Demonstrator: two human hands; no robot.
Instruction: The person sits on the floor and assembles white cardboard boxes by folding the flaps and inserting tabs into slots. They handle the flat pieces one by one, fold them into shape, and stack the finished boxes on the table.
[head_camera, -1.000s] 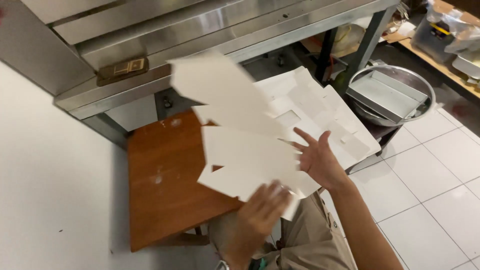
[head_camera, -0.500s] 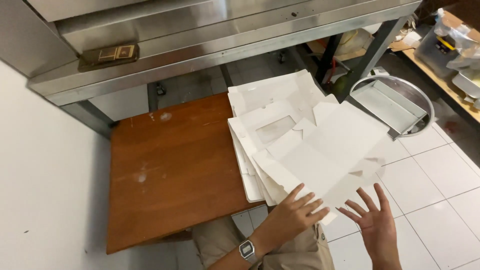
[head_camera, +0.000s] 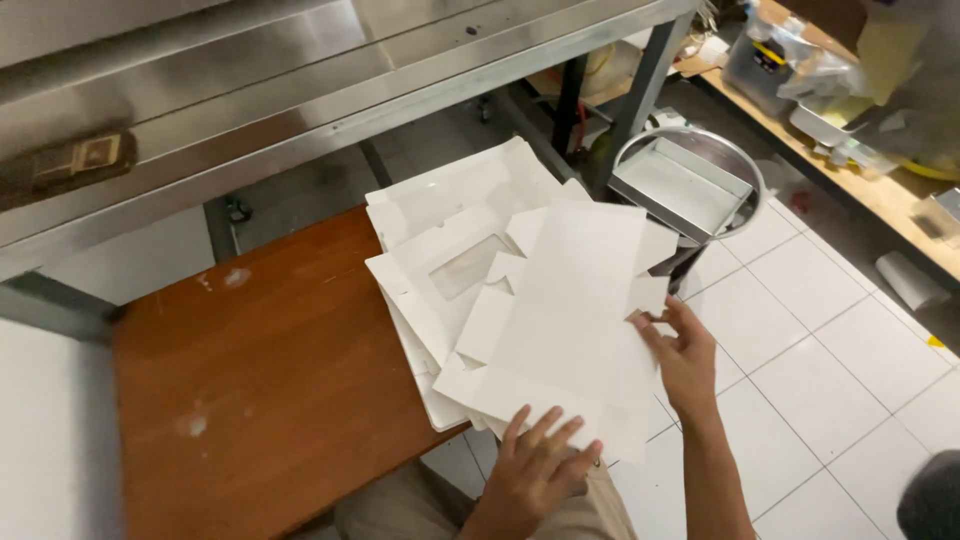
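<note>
My left hand (head_camera: 535, 470) lies palm down at the near edge of the top flat white box blank (head_camera: 575, 330), fingers spread and resting on the card; nothing is pinched, the hand is open and pressing flat. My right hand (head_camera: 685, 360) is at the blank's right edge, thumb on top of the card and fingers curled at the margin; whether the fingers reach under the sheet I cannot tell, since the card hides them, but the hand looks loosely closed on the edge rather than splayed. The blank sits tilted across a stack of similar white die-cut blanks (head_camera: 445, 250), its near corner overhanging the front right edge of the brown wooden table (head_camera: 250, 390). One blank in the stack has a rectangular window cut-out (head_camera: 468, 265). The stack occupies the table's right side, partly past the edge; the table's left side shows pale smudges. Beyond the table, to the right, a round metal basin (head_camera: 745, 175) on the white tiled floor (head_camera: 850, 330) holds a rectangular metal tray (head_camera: 680, 185), tilted inside it; the tray appears empty. Farther back a stainless steel bench (head_camera: 300, 90) spans the view, with a small brown object (head_camera: 85, 160) on its ledge. At far right a wooden shelf (head_camera: 870, 190) carries plastic-wrapped containers, too blurred to identify.
</note>
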